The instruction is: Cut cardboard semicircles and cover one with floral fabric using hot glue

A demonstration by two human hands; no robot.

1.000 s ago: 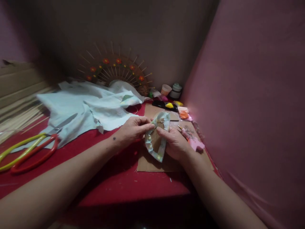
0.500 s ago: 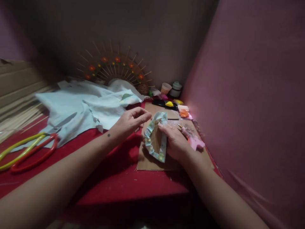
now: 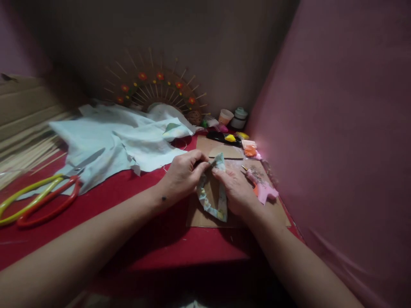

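Observation:
A half-round cardboard piece with pale floral fabric (image 3: 221,203) folded over its edge is held upright above a cardboard sheet (image 3: 199,220). My right hand (image 3: 237,190) grips its straight side, thumb near the upper corner. At that same upper end, my left hand (image 3: 186,173) pinches the fabric edge, thumb and forefinger pressed together. Bare brown cardboard shows inside the fabric border. Just right of my right hand lies a pink glue gun (image 3: 265,190) with an orange trigger.
Large scissors (image 3: 48,196) with yellow and red handles rest at left on pale blue fabric (image 3: 128,137). Thin sticks (image 3: 35,154) lie beyond. A flower-decorated fan piece (image 3: 160,79) leans at the back. A cup (image 3: 225,116), a jar (image 3: 239,118) and another half-round piece (image 3: 226,152) stand or lie behind my hands.
My left hand has moved right and closed on the fabric edge at the top of the half-round piece. My right hand keeps its hold.

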